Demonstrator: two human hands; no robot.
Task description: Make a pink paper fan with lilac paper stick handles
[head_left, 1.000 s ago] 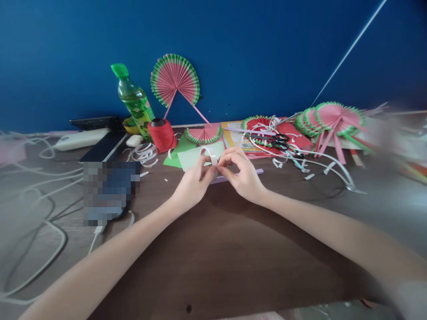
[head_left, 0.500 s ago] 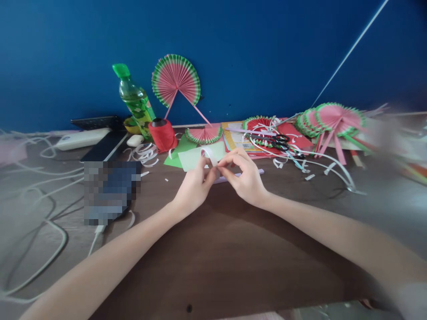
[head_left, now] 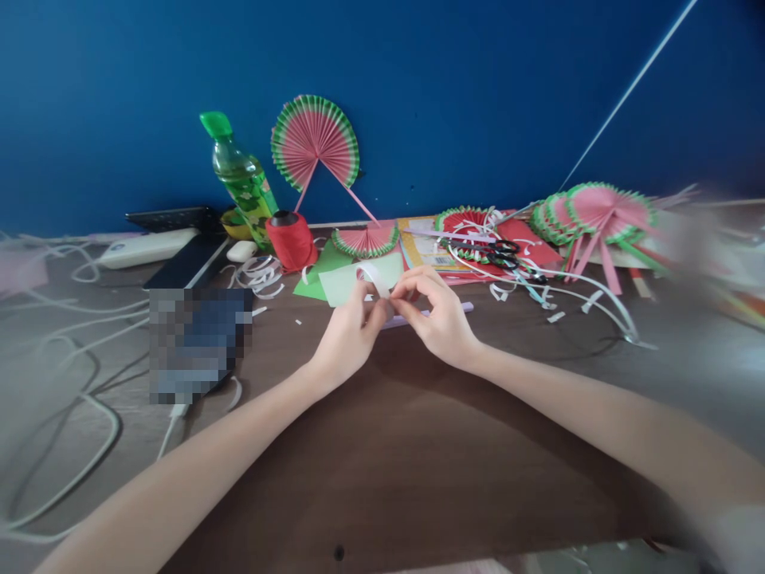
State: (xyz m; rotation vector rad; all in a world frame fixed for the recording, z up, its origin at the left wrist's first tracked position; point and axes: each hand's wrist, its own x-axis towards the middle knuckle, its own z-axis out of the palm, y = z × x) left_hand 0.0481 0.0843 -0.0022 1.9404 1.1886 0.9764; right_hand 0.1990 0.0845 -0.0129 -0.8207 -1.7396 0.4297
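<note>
My left hand [head_left: 347, 335] is closed around a white roll of tape [head_left: 375, 276], with part of the ring standing up above the thumb and fingers. The fingertips of my right hand [head_left: 441, 317] pinch together at the roll's right side, touching or almost touching my left fingertips. What sits between the right fingertips is too small to make out. Under both hands a lilac paper strip [head_left: 466, 308] lies on the brown table [head_left: 382, 462]. Just behind them are a pale green sheet [head_left: 335, 283] and a brighter green sheet [head_left: 307, 285].
A watermelon-patterned paper fan [head_left: 315, 143] leans on the blue wall. To the left are a green bottle [head_left: 239, 179], a red thread spool [head_left: 291, 241], a phone-like blurred item [head_left: 200, 343] and white cables [head_left: 113, 430]. Rightward lie scissors [head_left: 499, 251], paper scraps and more folded fans [head_left: 610, 214].
The tape ring has tilted slightly, and a strip of it now shows wider near my right fingertips. Both hands stay almost in place.
</note>
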